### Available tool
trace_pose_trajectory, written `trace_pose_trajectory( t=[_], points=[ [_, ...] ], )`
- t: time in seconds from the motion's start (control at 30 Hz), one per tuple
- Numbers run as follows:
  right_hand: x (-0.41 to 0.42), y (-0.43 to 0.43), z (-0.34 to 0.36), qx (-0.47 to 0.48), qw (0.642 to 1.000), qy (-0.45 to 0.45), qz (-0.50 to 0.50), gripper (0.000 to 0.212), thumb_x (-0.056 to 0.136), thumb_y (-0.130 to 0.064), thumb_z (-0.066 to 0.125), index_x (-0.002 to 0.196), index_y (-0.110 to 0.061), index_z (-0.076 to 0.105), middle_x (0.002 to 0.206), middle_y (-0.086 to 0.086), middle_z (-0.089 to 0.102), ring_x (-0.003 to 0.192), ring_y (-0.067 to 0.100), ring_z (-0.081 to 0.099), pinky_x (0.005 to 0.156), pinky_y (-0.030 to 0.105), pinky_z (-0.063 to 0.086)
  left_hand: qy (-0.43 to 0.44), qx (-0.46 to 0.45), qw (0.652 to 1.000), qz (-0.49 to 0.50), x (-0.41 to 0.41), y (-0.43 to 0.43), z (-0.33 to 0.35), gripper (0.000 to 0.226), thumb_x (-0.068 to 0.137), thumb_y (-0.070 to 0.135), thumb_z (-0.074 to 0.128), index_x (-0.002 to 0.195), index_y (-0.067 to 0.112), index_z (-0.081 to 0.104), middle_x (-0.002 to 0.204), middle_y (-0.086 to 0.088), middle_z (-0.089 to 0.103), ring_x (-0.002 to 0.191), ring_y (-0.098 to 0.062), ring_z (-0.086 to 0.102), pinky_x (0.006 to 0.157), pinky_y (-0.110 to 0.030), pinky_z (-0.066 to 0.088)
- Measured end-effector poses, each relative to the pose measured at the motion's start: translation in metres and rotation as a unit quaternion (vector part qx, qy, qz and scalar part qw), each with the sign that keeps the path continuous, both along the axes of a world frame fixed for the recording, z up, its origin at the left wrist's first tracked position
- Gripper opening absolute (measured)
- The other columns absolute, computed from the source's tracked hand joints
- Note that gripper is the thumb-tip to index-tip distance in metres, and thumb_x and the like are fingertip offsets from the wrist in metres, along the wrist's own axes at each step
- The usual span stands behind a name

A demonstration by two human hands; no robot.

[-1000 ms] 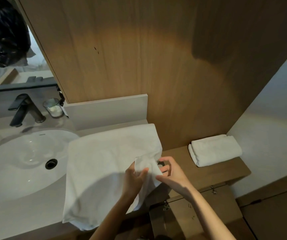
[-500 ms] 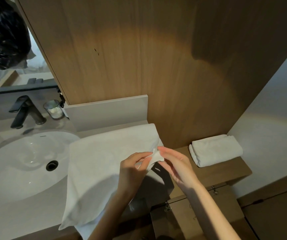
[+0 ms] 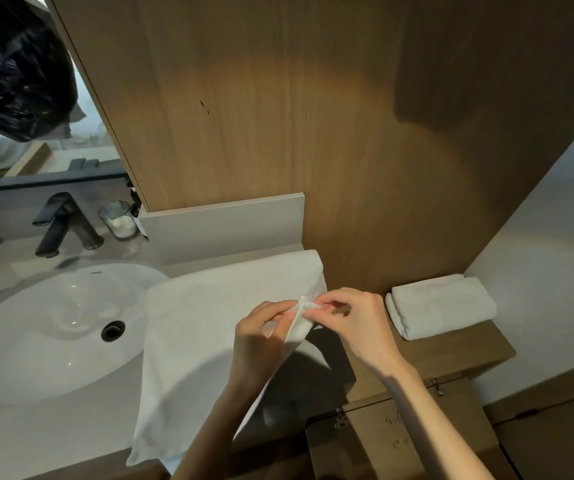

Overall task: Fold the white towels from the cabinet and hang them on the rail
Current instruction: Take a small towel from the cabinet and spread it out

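We pinch the white towel [image 3: 209, 323] by a corner with left hand [image 3: 261, 337] and right hand [image 3: 358, 323], right of the sink [image 3: 53, 327]. A folded towel [image 3: 441, 306] lies farther right.

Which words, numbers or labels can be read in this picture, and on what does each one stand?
No text reads clearly.
Handwriting on the brown panel: faint, perhaps beginning "4", the rest unreadable.
Small mark on the sink rim: too small to read.
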State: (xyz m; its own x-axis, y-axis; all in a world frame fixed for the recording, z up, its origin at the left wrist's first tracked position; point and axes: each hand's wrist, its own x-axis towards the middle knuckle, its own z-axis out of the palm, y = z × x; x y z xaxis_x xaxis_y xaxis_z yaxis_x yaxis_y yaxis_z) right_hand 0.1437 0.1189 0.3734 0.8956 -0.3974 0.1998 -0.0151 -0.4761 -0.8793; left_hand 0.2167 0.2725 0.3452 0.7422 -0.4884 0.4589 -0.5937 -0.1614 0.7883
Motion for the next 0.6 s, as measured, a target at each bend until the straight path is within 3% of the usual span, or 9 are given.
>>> trace_pose_trajectory(
  t=[0.13, 0.23, 0.3, 0.37, 0.43, 0.5, 0.6],
  points=[
    [0.007, -0.005, 0.007, -0.038, 0.999, 0.008, 0.019, 0.018, 0.075, -0.032, 0.081, 0.09, -0.023, 0.077, 0.078, -0.018, 0.068, 0.08, 0.001, 0.063, 0.065, 0.014, 0.051, 0.031, -0.015, 0.999, -0.033, 0.01, 0.005, 0.004, 0.035, 0.091, 0.05, 0.053, 0.104, 0.021, 0.067, 0.097, -0.002, 0.072, 0.094, -0.016, 0.066, 0.084, -0.014, 0.053],
    [0.012, -0.006, 0.006, -0.056, 0.998, 0.011, 0.025, 0.02, 0.074, -0.035, 0.081, 0.089, -0.023, 0.077, 0.076, -0.016, 0.068, 0.078, 0.003, 0.063, 0.065, 0.017, 0.053, 0.005, -0.001, 0.996, -0.086, 0.015, 0.01, 0.001, 0.052, 0.094, 0.052, 0.049, 0.11, 0.006, 0.065, 0.097, -0.007, 0.07, 0.098, -0.013, 0.06, 0.086, -0.008, 0.048],
    [0.016, -0.007, 0.005, -0.062, 0.998, 0.011, 0.022, 0.023, 0.073, -0.04, 0.08, 0.089, -0.024, 0.077, 0.076, -0.015, 0.068, 0.077, 0.004, 0.064, 0.065, 0.018, 0.053, 0.026, 0.037, 0.995, -0.086, 0.017, 0.012, 0.008, 0.066, 0.09, 0.062, 0.046, 0.117, 0.004, 0.065, 0.104, 0.0, 0.065, 0.103, -0.004, 0.055, 0.086, -0.005, 0.046],
    [0.019, -0.007, 0.005, -0.063, 0.998, 0.012, 0.022, 0.024, 0.072, -0.043, 0.079, 0.089, -0.025, 0.076, 0.077, -0.015, 0.069, 0.077, 0.006, 0.064, 0.065, 0.019, 0.054, 0.109, 0.063, 0.988, -0.084, 0.016, 0.015, 0.011, 0.054, 0.089, 0.056, 0.051, 0.117, 0.011, 0.063, 0.109, 0.008, 0.061, 0.102, 0.009, 0.053, 0.084, -0.004, 0.044],
    [0.021, -0.005, 0.007, -0.066, 0.997, 0.016, 0.029, 0.019, 0.073, -0.041, 0.079, 0.086, -0.028, 0.075, 0.077, -0.015, 0.069, 0.077, 0.005, 0.064, 0.065, 0.019, 0.054, 0.179, 0.044, 0.98, -0.079, 0.011, 0.014, 0.015, 0.035, 0.088, 0.045, 0.055, 0.112, 0.022, 0.062, 0.106, 0.011, 0.062, 0.1, 0.007, 0.056, 0.082, -0.008, 0.046],
    [0.024, -0.003, 0.01, -0.067, 0.996, 0.025, 0.047, 0.016, 0.074, -0.04, 0.079, 0.085, -0.029, 0.074, 0.076, -0.016, 0.068, 0.078, 0.004, 0.064, 0.065, 0.017, 0.054, 0.172, 0.022, 0.984, -0.046, 0.008, 0.015, 0.013, 0.028, 0.082, 0.038, 0.06, 0.106, 0.025, 0.065, 0.1, 0.013, 0.065, 0.097, 0.001, 0.06, 0.076, -0.01, 0.048],
    [0.026, -0.002, 0.015, -0.059, 0.992, 0.044, 0.105, 0.011, 0.08, -0.035, 0.077, 0.087, -0.03, 0.07, 0.076, -0.014, 0.065, 0.077, 0.005, 0.062, 0.064, 0.016, 0.05, 0.139, 0.012, 0.99, -0.017, 0.011, 0.021, 0.009, 0.027, 0.083, 0.026, 0.069, 0.104, 0.01, 0.072, 0.092, 0.009, 0.07, 0.091, -0.002, 0.063, 0.073, -0.008, 0.047]
  ],
)
